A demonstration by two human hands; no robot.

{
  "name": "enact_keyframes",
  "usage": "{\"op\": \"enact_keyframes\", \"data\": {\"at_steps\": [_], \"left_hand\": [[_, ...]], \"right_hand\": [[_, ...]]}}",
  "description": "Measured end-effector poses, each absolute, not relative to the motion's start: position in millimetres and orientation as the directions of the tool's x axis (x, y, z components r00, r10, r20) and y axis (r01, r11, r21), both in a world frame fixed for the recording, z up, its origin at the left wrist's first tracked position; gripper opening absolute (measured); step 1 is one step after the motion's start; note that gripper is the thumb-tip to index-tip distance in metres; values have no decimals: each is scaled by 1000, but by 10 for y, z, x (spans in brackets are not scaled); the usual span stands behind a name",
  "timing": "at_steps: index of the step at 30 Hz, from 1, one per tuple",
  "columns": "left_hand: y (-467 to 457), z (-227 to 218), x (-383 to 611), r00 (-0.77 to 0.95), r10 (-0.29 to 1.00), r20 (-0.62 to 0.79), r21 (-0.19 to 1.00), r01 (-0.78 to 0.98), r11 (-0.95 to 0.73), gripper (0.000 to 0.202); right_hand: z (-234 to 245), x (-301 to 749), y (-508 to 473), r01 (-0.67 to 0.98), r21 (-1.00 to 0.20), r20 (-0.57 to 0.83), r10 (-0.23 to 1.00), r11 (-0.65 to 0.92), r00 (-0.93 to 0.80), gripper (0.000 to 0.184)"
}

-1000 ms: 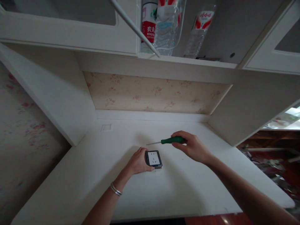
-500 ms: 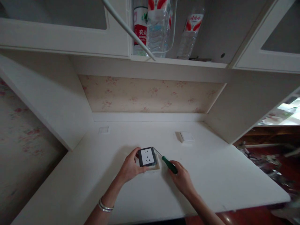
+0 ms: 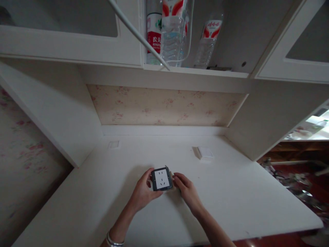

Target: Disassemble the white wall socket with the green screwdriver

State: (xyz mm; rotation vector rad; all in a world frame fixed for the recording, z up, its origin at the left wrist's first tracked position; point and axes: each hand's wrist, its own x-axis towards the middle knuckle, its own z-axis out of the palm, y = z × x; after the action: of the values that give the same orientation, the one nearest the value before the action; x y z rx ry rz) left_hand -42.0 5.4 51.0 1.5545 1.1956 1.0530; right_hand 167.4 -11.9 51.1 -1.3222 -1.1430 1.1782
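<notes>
My left hand (image 3: pixel 142 190) is closed around the left and lower edges of a power socket (image 3: pixel 162 178) with a white face and a dark frame. The socket is raised a little, its face toward me, over a pale box partly hidden behind it. Close against the socket's right edge, my right hand (image 3: pixel 189 192) is closed, thumb and fingers pinched together. The green-handled screwdriver seen in that hand earlier is almost wholly hidden by the hand now, and it does not lie on the white desk (image 3: pixel 221 206).
A white square cover (image 3: pixel 205 152) lies at the back right of the desk, and a thin, pale square frame (image 3: pixel 113 144) at the back left. Overhead, a cabinet shelf (image 3: pixel 210 71) holds plastic bottles (image 3: pixel 173 41). A grey-white cable (image 3: pixel 136 32) hangs down in front.
My right hand has moved left to the socket's right edge, and the screwdriver has gone from plain view. The socket sits slightly lower in the picture, still in my left hand.
</notes>
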Motion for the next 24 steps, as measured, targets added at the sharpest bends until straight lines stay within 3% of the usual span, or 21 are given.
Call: {"op": "enact_keyframes", "data": {"at_steps": [2, 4, 10, 15, 24], "left_hand": [[57, 486, -398, 151, 984, 97, 970, 209, -128, 83], [61, 452, -396, 130, 987, 99, 976, 182, -122, 84], [73, 371, -380, 73, 996, 50, 998, -51, -47, 79], [56, 373, -327, 10, 998, -59, 953, -297, 59, 61], [52, 325, -346, -54, 986, -160, 897, -425, 122, 56]], "right_hand": [[563, 1549, -66, -221, -958, -181, 983, -183, -29, 41], [587, 1473, -41, -335, -911, -224, 970, -242, -91, 41], [571, 1427, -5, -374, -904, -191, 978, -209, -86, 36], [572, 1387, 21, -423, -884, -193, 979, -202, -63, 37], [568, 1347, 54, -450, -867, -211, 976, -216, -61, 40]]}}
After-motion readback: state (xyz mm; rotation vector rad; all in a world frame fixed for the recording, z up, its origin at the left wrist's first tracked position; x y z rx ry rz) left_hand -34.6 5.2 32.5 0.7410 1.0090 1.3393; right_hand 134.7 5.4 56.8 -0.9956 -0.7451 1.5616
